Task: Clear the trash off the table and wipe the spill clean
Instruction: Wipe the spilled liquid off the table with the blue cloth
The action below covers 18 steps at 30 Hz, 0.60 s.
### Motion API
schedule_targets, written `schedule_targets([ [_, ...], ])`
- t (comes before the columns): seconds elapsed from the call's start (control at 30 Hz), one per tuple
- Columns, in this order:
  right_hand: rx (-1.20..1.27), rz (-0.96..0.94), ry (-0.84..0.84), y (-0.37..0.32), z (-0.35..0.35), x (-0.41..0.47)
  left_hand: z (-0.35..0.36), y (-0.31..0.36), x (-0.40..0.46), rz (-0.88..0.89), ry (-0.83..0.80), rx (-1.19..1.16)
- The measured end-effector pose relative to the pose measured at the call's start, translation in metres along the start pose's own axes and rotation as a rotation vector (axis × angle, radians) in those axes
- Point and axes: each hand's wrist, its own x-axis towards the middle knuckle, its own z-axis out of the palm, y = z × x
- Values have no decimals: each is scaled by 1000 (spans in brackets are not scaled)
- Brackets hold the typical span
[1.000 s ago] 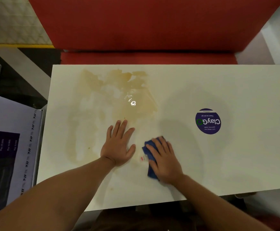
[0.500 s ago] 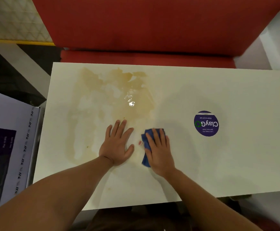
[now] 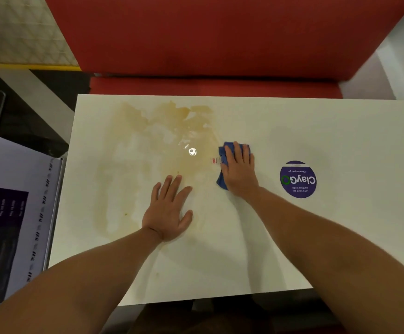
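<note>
My right hand (image 3: 239, 172) lies flat on the blue cloth (image 3: 222, 182), fingers straight and pressing it against the table (image 3: 340, 237); nothing is curled round it, so this is a press and not a grasp. The cloth shows at the fingertips and along the thumb side of that hand, with a small white tag (image 3: 215, 160) sticking out toward the spill (image 3: 152, 141).

The cloth sits at the spill's near-right edge, just touching the brown film there. From the cloth, almost all of the stain spreads away to the left and farther from me, with a wet glint (image 3: 192, 151) a little left of the fingertips. A fainter band runs down the far left side toward my edge of the table.

My left hand (image 3: 168, 213) is spread flat on the table, left of the cloth and nearer to me, holding nothing. It rests on the pale lower fringe of the stain, so I judge it is only bracing.

I see no trash on the table, so that part looks done. The wiping looks barely begun: the brown patch is broad and unbroken. The table to the right of the cloth, around the round sticker (image 3: 297, 179), looks clean. What is left, as I judge it, is to sweep leftward across the whole patch, probably in several passes.
</note>
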Motion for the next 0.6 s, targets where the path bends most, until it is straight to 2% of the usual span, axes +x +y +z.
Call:
schedule_targets([
  [0.1, -14, -31, -14, -24, 3, -48, 1, -1, 0, -5, -8, 20],
  [0.3, 155, -184, -92, -37, 16, -206, -1, 1, 1, -22, -38, 31],
  [0.43, 196, -289, -138, -3, 12, -181, -4, 3, 1, -28, -45, 29],
  [0.6, 175, -39, -62, 35, -2, -92, -4, 4, 2, -51, -60, 19],
])
